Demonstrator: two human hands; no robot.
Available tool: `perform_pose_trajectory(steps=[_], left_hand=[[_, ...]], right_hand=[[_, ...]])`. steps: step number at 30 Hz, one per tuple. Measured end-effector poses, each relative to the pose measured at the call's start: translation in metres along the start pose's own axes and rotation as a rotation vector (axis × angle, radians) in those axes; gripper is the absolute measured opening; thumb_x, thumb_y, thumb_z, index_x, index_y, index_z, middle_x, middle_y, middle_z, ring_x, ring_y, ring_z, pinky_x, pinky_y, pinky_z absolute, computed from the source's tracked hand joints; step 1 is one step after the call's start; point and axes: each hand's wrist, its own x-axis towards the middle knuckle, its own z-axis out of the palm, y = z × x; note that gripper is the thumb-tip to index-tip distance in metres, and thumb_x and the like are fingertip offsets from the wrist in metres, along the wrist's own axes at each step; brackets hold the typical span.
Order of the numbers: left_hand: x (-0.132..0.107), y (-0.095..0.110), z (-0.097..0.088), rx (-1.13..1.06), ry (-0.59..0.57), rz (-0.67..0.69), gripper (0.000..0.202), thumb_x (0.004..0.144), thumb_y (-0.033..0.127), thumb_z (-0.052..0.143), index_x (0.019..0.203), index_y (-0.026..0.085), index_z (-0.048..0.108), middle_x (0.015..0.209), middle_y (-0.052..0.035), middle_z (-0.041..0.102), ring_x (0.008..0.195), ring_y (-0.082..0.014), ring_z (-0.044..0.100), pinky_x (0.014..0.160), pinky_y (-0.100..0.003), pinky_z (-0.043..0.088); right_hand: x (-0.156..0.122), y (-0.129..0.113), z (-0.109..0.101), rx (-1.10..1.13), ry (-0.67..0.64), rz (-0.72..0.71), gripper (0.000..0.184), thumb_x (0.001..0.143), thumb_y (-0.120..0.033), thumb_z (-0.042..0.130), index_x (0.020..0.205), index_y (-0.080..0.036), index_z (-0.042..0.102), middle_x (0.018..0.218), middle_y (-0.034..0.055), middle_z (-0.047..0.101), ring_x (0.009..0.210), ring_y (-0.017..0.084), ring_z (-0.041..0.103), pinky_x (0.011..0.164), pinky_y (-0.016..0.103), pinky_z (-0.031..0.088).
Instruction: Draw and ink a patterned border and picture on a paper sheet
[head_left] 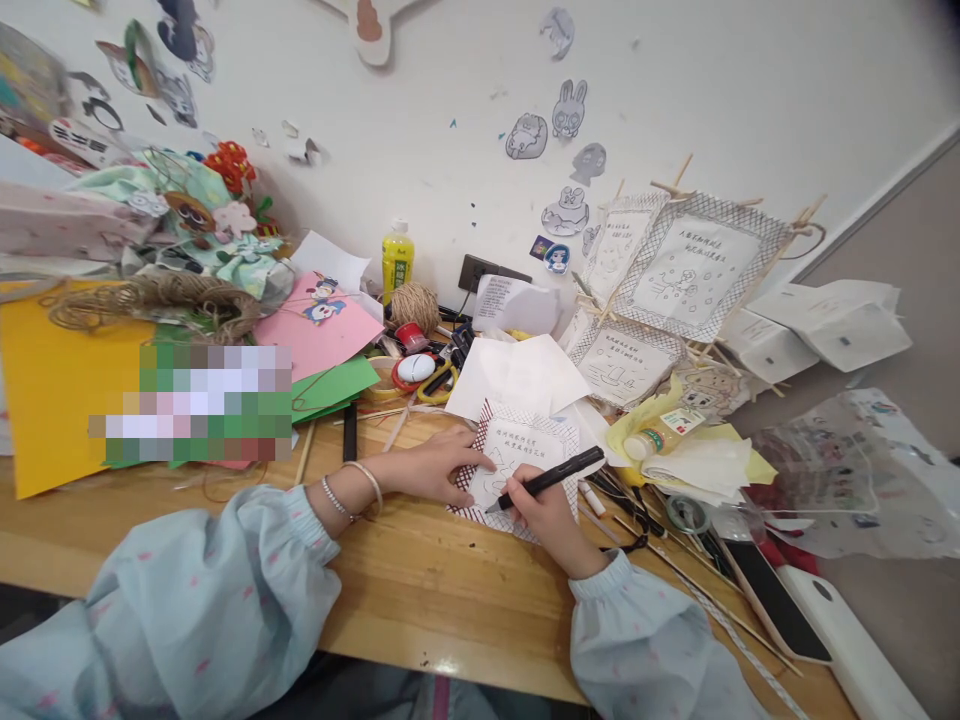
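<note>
A white paper card (pixel 532 425) with a patterned border, handwritten lines and a line drawing lies flat on the wooden table. Part of the border's left side is dark red. My left hand (pixel 439 468) rests on the card's left edge with its fingers spread, holding nothing. In my right hand (pixel 546 512) is a black marker pen (pixel 562 468), gripped like a pencil. Its tip meets the card near the lower border, and my right fingers cover part of the drawing. Blank white sheets (pixel 517 370) lie just behind the card.
Twine (pixel 415 307), yellow-handled scissors (pixel 437 382) and a drink bottle (pixel 397 262) stand behind. Coloured paper (pixel 67 390) covers the left side. Framed drawings on sticks (pixel 701 265) lean at the right, above a small glue-like bottle (pixel 664 435) and a phone (pixel 776 600).
</note>
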Motion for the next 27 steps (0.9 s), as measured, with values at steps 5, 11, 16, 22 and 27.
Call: perform_pose_trajectory(steps=[5,11,16,22,27], left_hand=[[0.0007,-0.0019,0.0009,-0.002,0.014,0.015,0.052,0.072,0.036,0.075,0.121,0.026,0.060,0.104,-0.0059,0.049,0.104,-0.0272,0.046,0.092,-0.035,0.037],[0.0007,-0.0012,0.0000,-0.010,0.003,-0.003,0.052,0.072,0.034,0.074,0.121,0.026,0.060,0.103,-0.0057,0.049,0.105,-0.0269,0.046,0.092,-0.035,0.037],[0.0008,0.0016,-0.0026,0.000,0.011,0.019,0.050,0.072,0.033,0.074,0.119,0.025,0.060,0.103,-0.0054,0.050,0.104,-0.0262,0.047,0.091,-0.035,0.037],[0.0003,0.0024,-0.0034,-0.018,0.001,0.004,0.051,0.072,0.032,0.074,0.120,0.024,0.061,0.105,-0.0063,0.049,0.106,-0.0270,0.046,0.094,-0.035,0.036],[0.0006,0.0023,-0.0031,-0.004,-0.015,-0.017,0.052,0.072,0.031,0.074,0.121,0.023,0.060,0.107,-0.0075,0.049,0.108,-0.0279,0.045,0.094,-0.036,0.036]], right_hand=[[-0.0004,-0.0040,-0.0011,-0.039,-0.011,0.000,0.029,0.081,-0.031,0.047,0.054,-0.021,0.045,0.046,-0.0053,0.043,0.044,0.010,0.041,0.045,0.023,0.031],[0.0005,-0.0037,-0.0041,-0.001,0.000,0.066,0.027,0.080,-0.034,0.047,0.056,-0.021,0.048,0.044,-0.0056,0.044,0.040,0.010,0.040,0.042,0.022,0.029],[0.0002,-0.0043,-0.0053,-0.009,0.009,0.026,0.029,0.081,-0.037,0.049,0.056,-0.021,0.047,0.046,-0.0045,0.046,0.044,0.010,0.043,0.044,0.022,0.031],[0.0006,-0.0082,-0.0057,-0.048,-0.006,0.013,0.030,0.081,-0.034,0.048,0.053,-0.021,0.046,0.045,-0.0043,0.044,0.045,0.010,0.041,0.043,0.022,0.030],[-0.0004,-0.0095,-0.0085,-0.027,-0.029,0.058,0.028,0.078,-0.033,0.048,0.053,-0.020,0.048,0.045,-0.0051,0.042,0.042,0.010,0.037,0.041,0.022,0.027]])
